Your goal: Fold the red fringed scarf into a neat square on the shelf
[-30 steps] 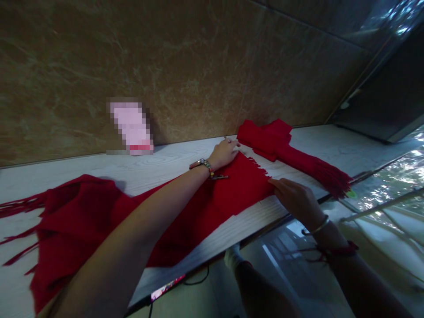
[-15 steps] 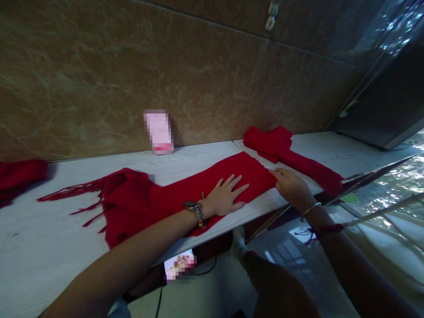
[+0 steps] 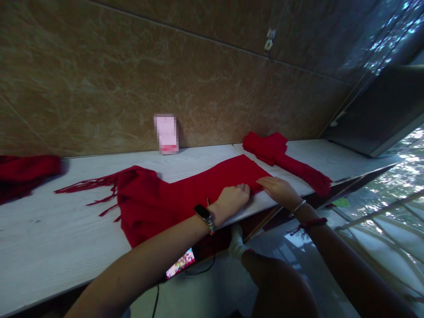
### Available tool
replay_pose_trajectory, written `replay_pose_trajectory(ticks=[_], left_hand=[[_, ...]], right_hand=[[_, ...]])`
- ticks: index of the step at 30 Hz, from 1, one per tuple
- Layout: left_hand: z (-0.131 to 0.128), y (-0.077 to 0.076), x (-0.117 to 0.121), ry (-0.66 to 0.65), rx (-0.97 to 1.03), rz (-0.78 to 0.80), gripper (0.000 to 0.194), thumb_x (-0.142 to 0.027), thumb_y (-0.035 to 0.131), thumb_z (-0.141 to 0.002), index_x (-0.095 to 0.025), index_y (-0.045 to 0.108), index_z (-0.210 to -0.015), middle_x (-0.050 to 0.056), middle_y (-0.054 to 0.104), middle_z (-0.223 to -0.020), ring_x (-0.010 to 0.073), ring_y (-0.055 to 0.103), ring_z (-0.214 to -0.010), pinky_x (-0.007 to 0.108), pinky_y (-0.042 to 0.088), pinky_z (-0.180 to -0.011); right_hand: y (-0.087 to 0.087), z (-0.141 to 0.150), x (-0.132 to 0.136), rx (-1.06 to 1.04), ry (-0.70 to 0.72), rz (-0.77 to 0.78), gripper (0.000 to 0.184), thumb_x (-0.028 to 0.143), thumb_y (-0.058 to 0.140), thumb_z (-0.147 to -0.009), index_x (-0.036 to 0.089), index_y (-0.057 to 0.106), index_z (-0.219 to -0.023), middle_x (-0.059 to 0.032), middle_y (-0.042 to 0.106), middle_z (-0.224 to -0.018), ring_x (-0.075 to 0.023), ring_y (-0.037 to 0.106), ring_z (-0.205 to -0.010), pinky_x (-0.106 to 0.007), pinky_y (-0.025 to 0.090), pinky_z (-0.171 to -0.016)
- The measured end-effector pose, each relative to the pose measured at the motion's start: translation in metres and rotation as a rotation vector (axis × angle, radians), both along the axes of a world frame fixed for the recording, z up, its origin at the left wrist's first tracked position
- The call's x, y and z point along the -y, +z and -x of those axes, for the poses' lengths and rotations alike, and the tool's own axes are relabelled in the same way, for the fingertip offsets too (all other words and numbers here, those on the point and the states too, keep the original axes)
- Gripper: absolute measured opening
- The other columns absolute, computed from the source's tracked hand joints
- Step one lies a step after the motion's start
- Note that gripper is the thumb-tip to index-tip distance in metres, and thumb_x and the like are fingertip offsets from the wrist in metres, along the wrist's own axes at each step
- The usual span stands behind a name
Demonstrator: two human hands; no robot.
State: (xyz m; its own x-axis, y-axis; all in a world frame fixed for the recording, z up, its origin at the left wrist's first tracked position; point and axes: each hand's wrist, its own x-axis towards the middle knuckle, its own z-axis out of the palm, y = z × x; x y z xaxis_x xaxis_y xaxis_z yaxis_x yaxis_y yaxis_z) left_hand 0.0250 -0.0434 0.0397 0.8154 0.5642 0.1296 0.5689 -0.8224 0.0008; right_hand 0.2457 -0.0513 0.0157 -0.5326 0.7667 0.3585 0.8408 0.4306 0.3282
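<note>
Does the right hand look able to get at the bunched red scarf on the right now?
Probably yes: the bunched red scarf lies close beyond the right hand, with only bare white surface between them.

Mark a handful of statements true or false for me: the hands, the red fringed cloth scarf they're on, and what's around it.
1. The left hand touches the spread red fringed cloth scarf. True.
2. The right hand is held well away from that scarf. False: the right hand has its fingertips at the scarf's right end.
3. A second red fringed scarf lies to the right of the spread one. True.
4. The dark-faced wristwatch is on the right wrist. False: the dark-faced wristwatch is on the left wrist.
5. A pale pink upright object, its details blurred, stands by the brown marbled wall. True.
</note>
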Motion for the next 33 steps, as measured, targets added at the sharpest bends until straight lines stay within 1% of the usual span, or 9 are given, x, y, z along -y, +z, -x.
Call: replay_pose_trajectory(ticks=[2, 4, 8, 10, 13, 17, 22, 28, 33], left_hand=[[0.001, 0.006, 0.001, 0.005, 0.005, 0.005, 0.033, -0.01, 0.029, -0.093, -0.01, 0.051, -0.118, 0.015, 0.066, -0.103, 0.0219, 0.067, -0.09, 0.031, 0.055, -0.07], [0.002, 0.006, 0.002, 0.011, 0.01, 0.013, 0.031, -0.012, 0.032, -0.093, -0.011, 0.052, -0.116, 0.014, 0.066, -0.103, 0.0222, 0.066, -0.092, 0.031, 0.055, -0.071], [0.001, -0.011, 0.004, 0.042, 0.012, 0.004, 0.031, -0.021, 0.038, -0.094, -0.009, 0.053, -0.118, 0.018, 0.059, -0.12, 0.0269, 0.06, -0.108, 0.035, 0.056, -0.076], [0.001, -0.019, 0.005, 0.077, -0.01, -0.03, 0.035, -0.015, 0.034, -0.094, -0.007, 0.048, -0.125, 0.021, 0.053, -0.13, 0.0277, 0.055, -0.116, 0.035, 0.055, -0.079], [-0.001, -0.023, 0.007, 0.114, -0.055, -0.067, 0.043, -0.008, 0.031, -0.093, -0.003, 0.039, -0.134, 0.024, 0.045, -0.137, 0.0277, 0.046, -0.125, 0.035, 0.051, -0.089], [-0.005, -0.022, 0.011, 0.12, -0.06, -0.084, 0.046, -0.009, 0.034, -0.092, -0.005, 0.036, -0.138, 0.023, 0.041, -0.139, 0.0298, 0.042, -0.128, 0.037, 0.049, -0.094], [-0.012, -0.019, 0.018, 0.189, -0.117, -0.064, 0.047, 0.001, 0.034, -0.088, -0.001, 0.043, -0.133, 0.028, 0.045, -0.134, 0.0326, 0.052, -0.119, 0.034, 0.057, -0.078], [-0.011, -0.008, 0.025, 0.108, -0.089, -0.09, 0.043, 0.001, 0.036, -0.088, 0.003, 0.046, -0.13, 0.03, 0.047, -0.131, 0.031, 0.052, -0.119, 0.034, 0.057, -0.079], [-0.008, -0.011, 0.028, 0.102, -0.118, -0.003, 0.044, -0.003, 0.033, -0.09, -0.001, 0.043, -0.132, 0.025, 0.045, -0.136, 0.0288, 0.053, -0.119, 0.032, 0.056, -0.078]], right_hand=[[-0.003, -0.001, 0.002, -0.016, 0.017, -0.026, 0.032, 0.009, 0.043, -0.083, 0.013, 0.068, -0.102, -0.0107, 0.073, -0.1, -0.02, 0.067, -0.093, -0.034, 0.053, -0.082], [-0.006, -0.001, 0.002, -0.018, 0.023, -0.047, 0.031, 0.01, 0.044, -0.083, 0.013, 0.068, -0.102, -0.0108, 0.072, -0.101, -0.0202, 0.067, -0.093, -0.035, 0.053, -0.082], [-0.012, 0.0, -0.001, -0.012, 0.007, -0.079, 0.031, 0.008, 0.043, -0.083, 0.013, 0.069, -0.099, -0.0112, 0.073, -0.098, -0.021, 0.067, -0.091, -0.036, 0.054, -0.08], [-0.012, -0.001, -0.002, -0.04, -0.009, -0.091, 0.031, 0.009, 0.042, -0.084, 0.014, 0.07, -0.098, -0.0105, 0.073, -0.097, -0.0206, 0.068, -0.091, -0.036, 0.054, -0.08], [-0.011, -0.003, -0.003, -0.092, 0.0, -0.128, 0.032, 0.009, 0.04, -0.085, 0.014, 0.07, -0.098, -0.0104, 0.073, -0.098, -0.02, 0.068, -0.09, -0.036, 0.054, -0.081], [-0.014, -0.008, 0.001, -0.119, 0.017, -0.175, 0.033, 0.01, 0.039, -0.086, 0.014, 0.07, -0.098, -0.0112, 0.073, -0.099, -0.0207, 0.068, -0.092, -0.038, 0.054, -0.083], [-0.026, -0.011, 0.005, -0.096, 0.017, -0.112, 0.036, 0.007, 0.038, -0.084, 0.015, 0.07, -0.099, -0.0116, 0.072, -0.101, -0.021, 0.067, -0.096, -0.039, 0.054, -0.085], [-0.029, -0.01, 0.003, -0.134, 0.016, -0.169, 0.034, 0.01, 0.037, -0.086, 0.012, 0.069, -0.097, -0.0127, 0.073, -0.099, -0.0204, 0.068, -0.092, -0.037, 0.055, -0.083], [-0.028, -0.008, 0.005, -0.143, 0.043, -0.149, 0.035, 0.008, 0.037, -0.083, 0.012, 0.069, -0.095, -0.0134, 0.073, -0.098, -0.0209, 0.067, -0.093, -0.037, 0.055, -0.084]])
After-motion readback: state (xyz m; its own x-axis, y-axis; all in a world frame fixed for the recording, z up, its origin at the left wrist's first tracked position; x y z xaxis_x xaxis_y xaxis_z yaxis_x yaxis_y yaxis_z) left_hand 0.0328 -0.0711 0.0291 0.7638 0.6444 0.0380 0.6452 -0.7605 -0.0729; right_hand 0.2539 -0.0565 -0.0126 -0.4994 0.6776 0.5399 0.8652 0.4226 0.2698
